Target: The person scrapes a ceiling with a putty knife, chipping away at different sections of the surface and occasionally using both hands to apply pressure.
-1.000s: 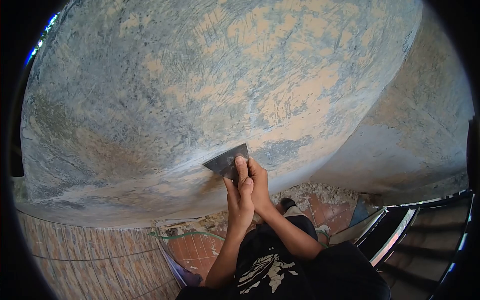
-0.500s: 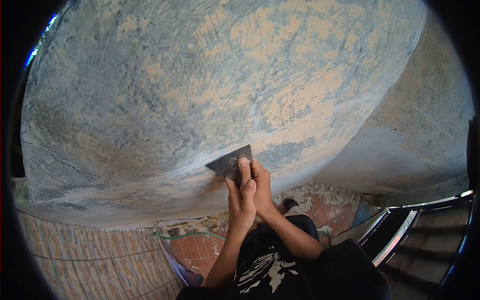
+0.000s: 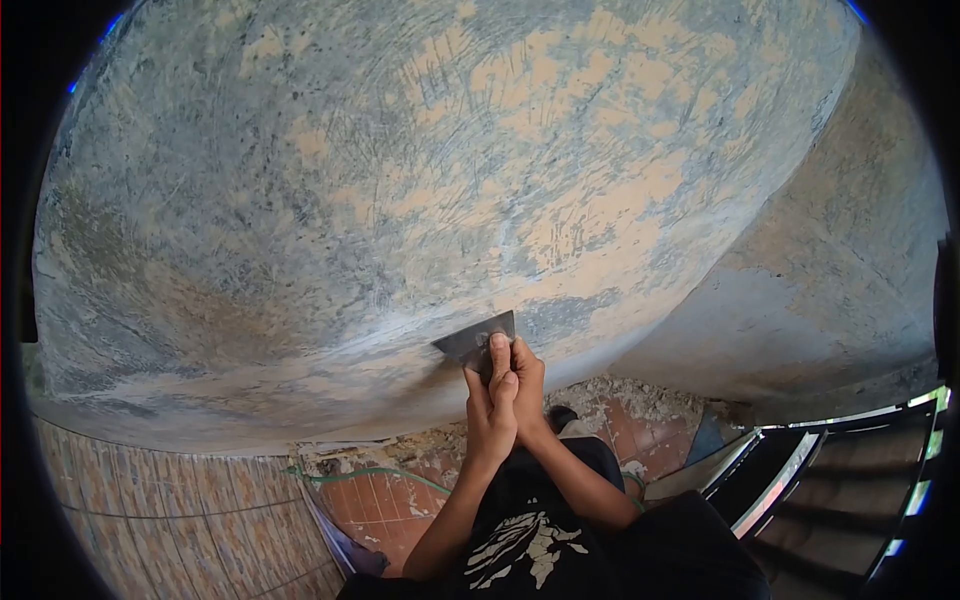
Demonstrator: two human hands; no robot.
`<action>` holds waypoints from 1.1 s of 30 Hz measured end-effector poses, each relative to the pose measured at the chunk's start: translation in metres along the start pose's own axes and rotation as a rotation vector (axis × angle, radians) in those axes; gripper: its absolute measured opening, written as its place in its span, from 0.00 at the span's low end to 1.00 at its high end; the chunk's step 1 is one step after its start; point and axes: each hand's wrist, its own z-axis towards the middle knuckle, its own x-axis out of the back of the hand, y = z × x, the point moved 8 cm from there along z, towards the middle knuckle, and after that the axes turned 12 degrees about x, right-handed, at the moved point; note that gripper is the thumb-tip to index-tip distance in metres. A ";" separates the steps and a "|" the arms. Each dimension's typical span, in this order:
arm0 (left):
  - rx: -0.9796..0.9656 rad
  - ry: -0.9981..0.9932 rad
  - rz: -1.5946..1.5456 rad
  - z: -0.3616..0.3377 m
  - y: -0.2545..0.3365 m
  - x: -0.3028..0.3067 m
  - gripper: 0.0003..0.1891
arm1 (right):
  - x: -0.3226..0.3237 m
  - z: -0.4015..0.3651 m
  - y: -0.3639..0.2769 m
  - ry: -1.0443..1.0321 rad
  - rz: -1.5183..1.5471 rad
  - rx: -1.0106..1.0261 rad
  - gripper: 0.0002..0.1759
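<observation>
A dark, wide-bladed scraper (image 3: 466, 344) lies with its blade edge against the lower part of the wall (image 3: 440, 200), tilted slightly up to the right. My right hand (image 3: 528, 390) is closed on it, and a thumb presses on the blade's face. My left hand (image 3: 486, 425) wraps around from the left, closed at the base of the blade and against my right hand. The handle is hidden within the two hands. Patchy grey and beige areas with many scratch marks cover the wall.
A second wall (image 3: 800, 300) meets this one at a corner on the right. Below are red floor tiles (image 3: 385, 510) with crumbled debris (image 3: 650, 395), a green hose (image 3: 375, 472), patterned tiling (image 3: 180, 510) at left and a dark slatted frame (image 3: 850, 500) at right.
The scraper and both hands have shifted a little down and to the right along the wall. Both hands keep hold of the scraper. The camera view has shifted slightly.
</observation>
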 end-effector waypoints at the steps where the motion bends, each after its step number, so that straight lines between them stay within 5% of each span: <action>1: 0.076 -0.096 0.012 -0.004 0.002 -0.005 0.28 | 0.003 0.001 0.000 0.014 -0.005 -0.015 0.16; 5: 0.199 -0.140 -0.046 0.000 -0.004 -0.009 0.28 | 0.005 0.003 0.009 0.013 0.034 -0.098 0.17; 33: 0.004 -0.026 -0.136 0.005 -0.013 -0.019 0.30 | 0.013 0.010 -0.003 -0.047 0.039 -0.026 0.18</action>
